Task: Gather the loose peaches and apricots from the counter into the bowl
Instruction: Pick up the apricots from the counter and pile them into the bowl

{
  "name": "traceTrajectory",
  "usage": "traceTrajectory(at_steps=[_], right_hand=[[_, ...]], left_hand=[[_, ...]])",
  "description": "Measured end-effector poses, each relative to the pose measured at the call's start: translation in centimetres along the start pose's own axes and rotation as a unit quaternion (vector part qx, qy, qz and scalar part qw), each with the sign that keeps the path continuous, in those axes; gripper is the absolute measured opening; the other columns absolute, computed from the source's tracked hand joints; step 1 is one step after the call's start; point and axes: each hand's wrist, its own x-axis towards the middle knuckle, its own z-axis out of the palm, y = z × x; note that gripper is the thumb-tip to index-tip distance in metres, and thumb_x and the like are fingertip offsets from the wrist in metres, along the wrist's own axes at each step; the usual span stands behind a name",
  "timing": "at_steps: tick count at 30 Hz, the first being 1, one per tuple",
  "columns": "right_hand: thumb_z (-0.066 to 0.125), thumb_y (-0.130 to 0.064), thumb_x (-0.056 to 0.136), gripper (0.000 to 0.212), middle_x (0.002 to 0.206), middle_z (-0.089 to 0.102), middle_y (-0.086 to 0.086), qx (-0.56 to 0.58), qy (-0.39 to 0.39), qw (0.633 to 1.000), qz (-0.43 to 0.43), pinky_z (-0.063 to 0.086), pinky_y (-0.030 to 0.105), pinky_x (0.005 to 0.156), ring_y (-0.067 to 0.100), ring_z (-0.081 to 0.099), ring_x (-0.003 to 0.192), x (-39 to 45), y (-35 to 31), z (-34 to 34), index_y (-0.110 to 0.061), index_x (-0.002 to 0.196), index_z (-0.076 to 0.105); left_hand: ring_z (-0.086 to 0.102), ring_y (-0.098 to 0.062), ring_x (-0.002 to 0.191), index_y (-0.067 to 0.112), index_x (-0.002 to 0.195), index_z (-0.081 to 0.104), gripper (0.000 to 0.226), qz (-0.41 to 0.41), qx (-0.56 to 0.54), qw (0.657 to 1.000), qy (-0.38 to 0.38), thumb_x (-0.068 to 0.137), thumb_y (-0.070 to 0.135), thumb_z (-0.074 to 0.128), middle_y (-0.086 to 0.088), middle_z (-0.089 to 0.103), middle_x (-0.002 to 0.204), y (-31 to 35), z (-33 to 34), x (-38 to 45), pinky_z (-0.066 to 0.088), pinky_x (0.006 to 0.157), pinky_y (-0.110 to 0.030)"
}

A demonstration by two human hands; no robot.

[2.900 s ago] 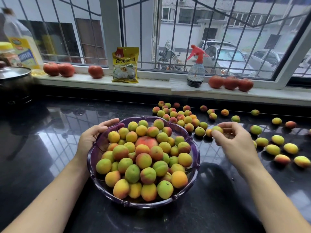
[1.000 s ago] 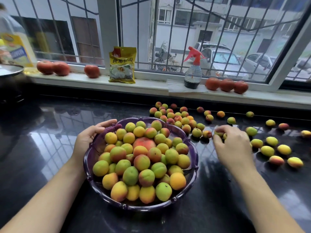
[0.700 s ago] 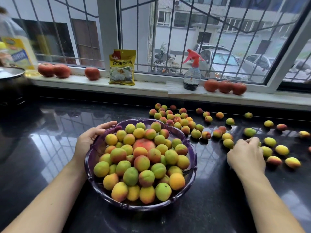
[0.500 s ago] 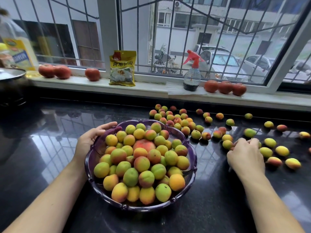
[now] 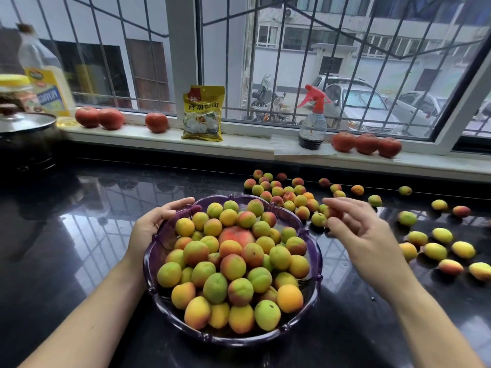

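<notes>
A purple translucent bowl (image 5: 160, 244) heaped with apricots and one big red peach (image 5: 236, 235) stands on the black counter in front of me. My left hand (image 5: 152, 223) grips the bowl's left rim. My right hand (image 5: 357, 231) hovers just past the bowl's right rear rim and pinches a small reddish apricot (image 5: 335, 212) between thumb and fingertips. A dense cluster of loose apricots (image 5: 281, 192) lies behind the bowl. More loose fruit (image 5: 438, 251) is scattered over the counter to the right.
On the white windowsill stand tomatoes (image 5: 366, 143), more tomatoes (image 5: 99, 118), a yellow packet (image 5: 203, 114) and a red-topped spray bottle (image 5: 312, 126). An oil bottle (image 5: 46, 75), a jar and a lidded pot (image 5: 24, 123) sit at the far left.
My right hand reached down to the fruit on the right of the counter, then lifted and came back left toward the bowl with an apricot. My left hand stayed on the rim.
</notes>
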Motion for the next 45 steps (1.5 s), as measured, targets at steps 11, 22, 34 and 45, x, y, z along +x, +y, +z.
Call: traceTrajectory(at_steps=[11, 22, 34, 45], right_hand=[[0.074, -0.028, 0.091, 0.032, 0.115, 0.064, -0.021, -0.197, -0.207, 0.956, -0.067, 0.048, 0.018, 0.092, -0.005, 0.057, 0.111, 1.3, -3.3, 3.2, -0.045, 0.116, 0.065], [0.068, -0.032, 0.096, 0.017, 0.108, 0.068, -0.022, -0.195, -0.223, 0.954, -0.039, 0.054, 0.019, 0.087, -0.006, 0.061, 0.104, 1.8, -3.4, 3.3, -0.042, 0.108, 0.070], [0.039, -0.047, 0.105, 0.035, 0.123, 0.068, -0.007, 0.135, 0.067, 0.977, 0.150, 0.048, 0.034, 0.103, 0.009, 0.062, 0.118, -0.1, -2.0, 7.1, -0.030, 0.125, 0.063], [0.036, -0.048, 0.106, 0.036, 0.127, 0.060, -0.013, 0.079, -0.058, 0.986, 0.138, 0.043, 0.024, 0.095, 0.005, 0.054, 0.121, 1.9, -4.0, 10.5, -0.034, 0.134, 0.054]], left_hand=[[0.074, -0.033, 0.091, 0.002, 0.125, 0.067, 0.054, -0.005, -0.006, 1.000, -0.002, 0.077, 0.017, 0.049, -0.024, 0.073, 0.112, 0.3, 0.2, -0.1, 0.063, 0.081, -0.046], [0.059, -0.046, 0.129, 0.007, 0.135, 0.065, 0.058, -0.016, -0.012, 1.000, -0.006, 0.081, 0.014, 0.048, -0.026, 0.065, 0.135, 0.9, 0.3, -0.7, 0.047, 0.110, -0.057], [0.063, -0.044, 0.122, 0.010, 0.136, 0.062, 0.074, -0.023, -0.001, 0.999, -0.029, 0.074, -0.010, 0.028, -0.023, 0.069, 0.130, 1.6, 0.2, -0.5, 0.042, 0.114, -0.060], [0.056, -0.047, 0.132, 0.011, 0.142, 0.061, 0.081, -0.058, -0.133, 0.989, -0.038, 0.062, 0.018, 0.067, -0.029, 0.059, 0.142, 2.9, -2.9, 1.0, 0.048, 0.104, -0.066]])
